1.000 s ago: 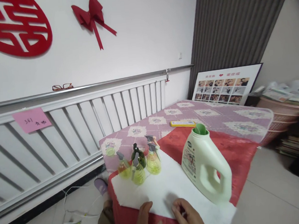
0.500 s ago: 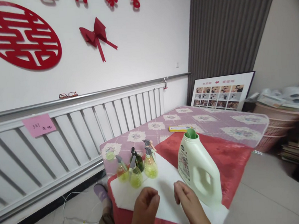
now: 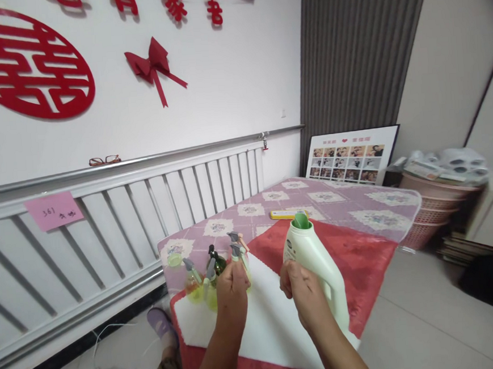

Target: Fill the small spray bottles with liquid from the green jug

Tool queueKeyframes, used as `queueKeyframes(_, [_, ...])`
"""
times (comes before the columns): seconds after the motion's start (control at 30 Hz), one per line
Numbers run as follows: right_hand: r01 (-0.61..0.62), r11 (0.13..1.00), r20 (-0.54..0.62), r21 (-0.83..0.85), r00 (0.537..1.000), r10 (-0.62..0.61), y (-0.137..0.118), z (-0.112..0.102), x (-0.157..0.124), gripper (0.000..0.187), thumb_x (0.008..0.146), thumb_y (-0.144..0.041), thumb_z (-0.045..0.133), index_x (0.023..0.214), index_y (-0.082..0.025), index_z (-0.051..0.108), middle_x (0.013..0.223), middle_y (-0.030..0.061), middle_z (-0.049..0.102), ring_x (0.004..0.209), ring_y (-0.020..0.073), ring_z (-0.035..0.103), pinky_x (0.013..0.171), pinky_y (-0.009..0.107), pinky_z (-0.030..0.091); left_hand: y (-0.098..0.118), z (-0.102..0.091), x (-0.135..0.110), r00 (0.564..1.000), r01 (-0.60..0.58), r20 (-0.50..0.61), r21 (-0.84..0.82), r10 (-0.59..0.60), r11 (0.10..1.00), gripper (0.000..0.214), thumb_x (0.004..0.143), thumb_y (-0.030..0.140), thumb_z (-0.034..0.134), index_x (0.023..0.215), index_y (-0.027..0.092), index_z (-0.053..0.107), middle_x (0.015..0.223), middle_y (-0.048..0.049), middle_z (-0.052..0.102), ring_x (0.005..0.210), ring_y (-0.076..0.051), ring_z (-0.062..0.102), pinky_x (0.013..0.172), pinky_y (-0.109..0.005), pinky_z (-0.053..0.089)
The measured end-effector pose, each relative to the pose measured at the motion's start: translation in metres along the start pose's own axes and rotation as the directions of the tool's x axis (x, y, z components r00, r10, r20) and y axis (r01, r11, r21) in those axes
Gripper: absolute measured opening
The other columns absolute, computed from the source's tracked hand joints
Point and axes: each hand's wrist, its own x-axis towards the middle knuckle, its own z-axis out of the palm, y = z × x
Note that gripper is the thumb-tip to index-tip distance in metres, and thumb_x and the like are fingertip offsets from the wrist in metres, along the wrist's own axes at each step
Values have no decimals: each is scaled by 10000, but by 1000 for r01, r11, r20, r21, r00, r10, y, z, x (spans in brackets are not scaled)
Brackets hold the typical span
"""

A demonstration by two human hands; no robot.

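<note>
My left hand (image 3: 233,290) is raised over the white cloth (image 3: 267,313) with its fingers closed. It overlaps a spray bottle (image 3: 235,251) behind it; I see nothing held in it. My right hand (image 3: 301,282) is also closed in a fist, in front of a pale green detergent jug (image 3: 320,258) and covering part of its label. Nothing shows in that fist. The jug stands uncapped, with a green spout (image 3: 302,221) in its mouth. Left of my left hand are small spray bottles with yellow-green liquid (image 3: 193,285) and a dark green bottle (image 3: 216,262).
A red cloth (image 3: 358,255) lies under the white one on a patterned tablecloth (image 3: 251,210). A yellow-edged flat box (image 3: 288,213) is behind the jug, a pale green cap (image 3: 174,260) at the left. Radiator (image 3: 162,202) left; pink baskets (image 3: 434,209) right.
Both my hands have risen and moved away from me, their fingers now more tightly closed. The view has shifted slightly, so the table things appear a little further left.
</note>
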Motion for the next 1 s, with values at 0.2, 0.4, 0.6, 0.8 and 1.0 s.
queueKeyframes(0.2, [-158, 983, -48, -91, 987, 154, 47, -12, -39, 469, 868, -587, 432, 556, -237, 418, 513, -51, 432, 519, 133, 437, 530, 251, 365, -58, -19, -41, 959, -44, 280, 309, -46, 950, 214, 852, 319, 449, 694, 199, 529, 667, 7, 558, 663, -142, 524, 649, -254, 406])
queueKeyframes(0.4, [-223, 973, -414, -59, 893, 179, 77, -72, -54, 344, 766, -534, 618, 671, -222, 509, 616, -50, 501, 590, 127, 458, 571, 241, 373, -130, -60, -79, 917, -182, 397, 512, -43, 839, 124, 759, 183, 547, 866, 198, 607, 917, -63, 649, 891, -211, 583, 838, -358, 455])
queueKeyframes(0.6, [-177, 979, -453, -100, 884, 113, 62, -70, -47, 263, 739, -468, 645, 740, -227, 541, 673, -31, 550, 628, 141, 510, 586, 247, 415, -160, -75, -98, 933, -98, 341, 553, -118, 827, 118, 765, 150, 517, 847, 187, 593, 877, -56, 634, 855, -202, 584, 796, -339, 473])
queueKeyframes(0.8, [-100, 960, 46, -261, 992, 115, 85, 12, -55, 167, 798, -394, 566, 784, -227, 572, 607, -37, 537, 570, 148, 545, 545, 255, 456, -156, -71, -107, 944, -108, 319, 532, -81, 840, 129, 751, 116, 532, 841, 191, 588, 900, -53, 625, 882, -200, 571, 836, -342, 454])
queueKeyframes(1.0, [-42, 935, 96, -351, 992, 80, 139, 65, -24, 481, 712, -336, 623, 1165, -205, 533, 1093, 100, 642, 936, 249, 634, 750, 378, 535, -157, -71, -109, 936, -122, 345, 510, -73, 852, 143, 762, 100, 506, 852, 189, 572, 943, -69, 608, 938, -210, 556, 870, -363, 443])
